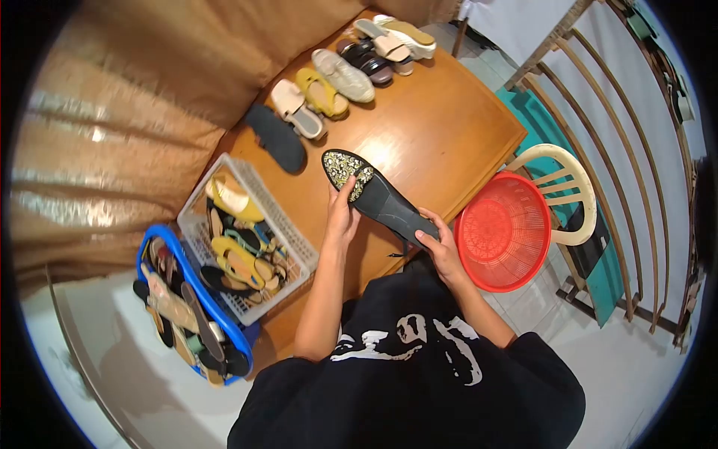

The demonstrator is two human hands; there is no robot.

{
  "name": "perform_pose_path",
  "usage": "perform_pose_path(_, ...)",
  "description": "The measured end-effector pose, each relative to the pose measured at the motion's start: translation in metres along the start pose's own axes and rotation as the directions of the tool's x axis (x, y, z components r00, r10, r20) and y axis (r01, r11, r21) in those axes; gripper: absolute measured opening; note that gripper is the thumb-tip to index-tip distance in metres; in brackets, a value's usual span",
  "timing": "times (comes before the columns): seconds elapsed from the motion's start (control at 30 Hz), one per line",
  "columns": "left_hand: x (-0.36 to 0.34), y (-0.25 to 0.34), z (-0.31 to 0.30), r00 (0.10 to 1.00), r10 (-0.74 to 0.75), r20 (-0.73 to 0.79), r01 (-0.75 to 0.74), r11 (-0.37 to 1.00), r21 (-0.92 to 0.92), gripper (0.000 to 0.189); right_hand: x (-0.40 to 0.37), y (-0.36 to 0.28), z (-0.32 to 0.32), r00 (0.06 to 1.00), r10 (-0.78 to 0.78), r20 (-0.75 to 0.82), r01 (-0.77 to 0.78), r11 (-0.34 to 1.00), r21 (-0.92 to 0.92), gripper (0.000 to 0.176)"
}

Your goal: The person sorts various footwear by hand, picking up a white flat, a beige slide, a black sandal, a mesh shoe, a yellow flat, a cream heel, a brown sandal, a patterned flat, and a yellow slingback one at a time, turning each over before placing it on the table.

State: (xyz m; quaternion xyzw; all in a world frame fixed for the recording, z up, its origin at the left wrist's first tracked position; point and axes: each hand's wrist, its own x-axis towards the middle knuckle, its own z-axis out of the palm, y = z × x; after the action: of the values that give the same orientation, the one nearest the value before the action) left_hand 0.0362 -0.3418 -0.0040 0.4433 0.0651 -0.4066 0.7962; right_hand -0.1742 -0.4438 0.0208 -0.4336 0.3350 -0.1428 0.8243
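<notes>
Fig.: view from above, L to R. Blue basket (238, 333), far L at table edge, packed w/ sandals. Beside it a white basket (295, 243) on the wooden table (434, 127), holding yellow & dark pairs. Behind, a row of shoes along the table's back edge, incl. a black sole (277, 137) & a yellow sandal (321, 92). Centre: black flat shoe (381, 198) w/ studded toe, held above the table near its front edge, toe pointing away from the person. L hand (340, 217): fingers loosely curled, thumb & fingertips on the shoe's side just behind the studs. R hand (443, 251): closed on the heel end, thumb on top. Far R: red basket (502, 232) on a cream chair (572, 176). Writing: white print on the black shirt (419, 352), not legible; no brand readable on the shoes.
</notes>
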Motion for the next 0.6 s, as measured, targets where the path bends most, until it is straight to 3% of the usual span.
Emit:
perform_pose_path(0.17, 0.093, -0.026, 0.035, 0.967, -0.249, 0.056, 0.22, 0.924, 0.313, 0.028, 0.059, -0.009, -0.067, 0.982, -0.055, -0.179, 0.05, 0.998, -0.036, 0.051)
perform_pose_path(0.3, 0.151, -0.044, 0.086, 0.971, -0.241, -0.009, 0.218, 0.864, 0.453, 0.035, 0.108, -0.032, -0.116, 0.949, -0.03, -0.315, 0.015, 0.999, -0.051, 0.047)
perform_pose_path(0.33, 0.171, -0.05, 0.09, 0.965, -0.262, -0.002, 0.229, 0.842, 0.488, 0.047, 0.121, -0.041, -0.123, 0.946, -0.015, -0.324, 0.008, 1.0, -0.023, 0.044)
perform_pose_path(0.43, 0.222, -0.071, 0.11, 0.988, -0.154, 0.008, 0.123, 0.821, 0.557, 0.058, 0.159, -0.059, -0.15, 0.929, 0.014, -0.37, -0.069, 0.988, -0.136, 0.041)
perform_pose_path(0.47, 0.24, -0.08, 0.115, 0.992, -0.124, 0.021, 0.091, 0.826, 0.557, 0.064, 0.174, -0.062, -0.154, 0.904, 0.027, -0.426, -0.073, 0.993, -0.093, 0.036)
perform_pose_path(0.57, 0.287, -0.102, 0.133, 0.992, -0.111, 0.061, 0.062, 0.846, 0.529, 0.064, 0.217, -0.059, -0.185, 0.879, -0.072, -0.471, 0.004, 0.99, -0.144, 0.036)
perform_pose_path(0.6, 0.305, -0.111, 0.135, 0.994, -0.111, 0.027, 0.069, 0.777, 0.625, 0.065, 0.232, -0.051, -0.205, 0.881, -0.125, -0.456, 0.016, 0.972, -0.234, 0.036)
